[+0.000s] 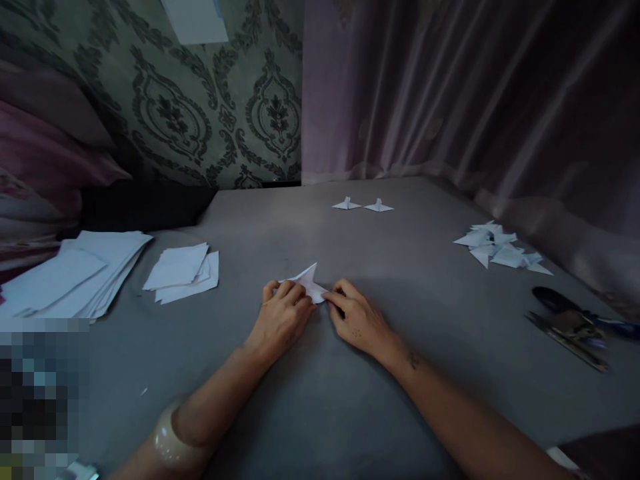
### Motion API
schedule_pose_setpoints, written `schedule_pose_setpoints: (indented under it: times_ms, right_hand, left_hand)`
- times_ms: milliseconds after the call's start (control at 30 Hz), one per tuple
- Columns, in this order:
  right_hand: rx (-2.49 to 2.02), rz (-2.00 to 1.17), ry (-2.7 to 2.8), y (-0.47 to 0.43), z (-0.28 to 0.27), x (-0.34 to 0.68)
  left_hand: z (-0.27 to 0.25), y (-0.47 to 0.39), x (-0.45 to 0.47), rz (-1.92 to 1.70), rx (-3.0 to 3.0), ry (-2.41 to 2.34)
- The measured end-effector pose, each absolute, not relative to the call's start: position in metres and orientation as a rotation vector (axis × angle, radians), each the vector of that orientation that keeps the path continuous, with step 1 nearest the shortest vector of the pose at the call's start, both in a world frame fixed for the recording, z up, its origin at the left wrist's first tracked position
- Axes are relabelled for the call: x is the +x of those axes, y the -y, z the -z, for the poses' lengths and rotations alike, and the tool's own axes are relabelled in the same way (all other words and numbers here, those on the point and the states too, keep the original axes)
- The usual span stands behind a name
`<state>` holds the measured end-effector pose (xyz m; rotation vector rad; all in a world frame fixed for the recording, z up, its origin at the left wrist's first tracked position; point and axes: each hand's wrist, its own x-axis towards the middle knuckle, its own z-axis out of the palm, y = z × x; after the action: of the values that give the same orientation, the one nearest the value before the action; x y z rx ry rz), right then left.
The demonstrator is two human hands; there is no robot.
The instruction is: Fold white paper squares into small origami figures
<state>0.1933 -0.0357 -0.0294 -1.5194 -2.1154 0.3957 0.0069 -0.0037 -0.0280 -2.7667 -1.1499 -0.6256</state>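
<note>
A folded white paper piece (311, 283) with pointed corners rests on the grey surface between my hands. My left hand (286, 310) has its fingers curled over the paper's left part and hides some of it. With thumb and fingertips, my right hand (357, 316) pinches the right corner of the same paper. One sharp point of the paper sticks up between the two hands. Toward the back stand two small folded paper figures, one (347, 204) beside the other (379, 206), each with wing-like points.
At the left lie a large stack of white sheets (107, 273) and a smaller stack of squares (177, 267). A pile of folded paper pieces (505, 250) is on the right, with dark-handled scissors (555, 300) and a pen-like stick (570, 347) nearer me. Curtains (400, 87) hang behind.
</note>
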Motion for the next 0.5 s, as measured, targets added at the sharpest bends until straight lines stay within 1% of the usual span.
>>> schedule_pose_setpoints:
  times_ms: [333, 500]
  right_hand:
    - [-1.618, -0.414, 1.997, 0.025, 0.035, 0.191]
    - [-1.561, -0.401, 2.024, 0.032, 0.031, 0.19]
  left_hand:
    - [0.023, 0.004, 0.016, 0.614, -2.697, 1.286]
    - [0.027, -0.001, 0.019, 0.567, -2.69, 1.336]
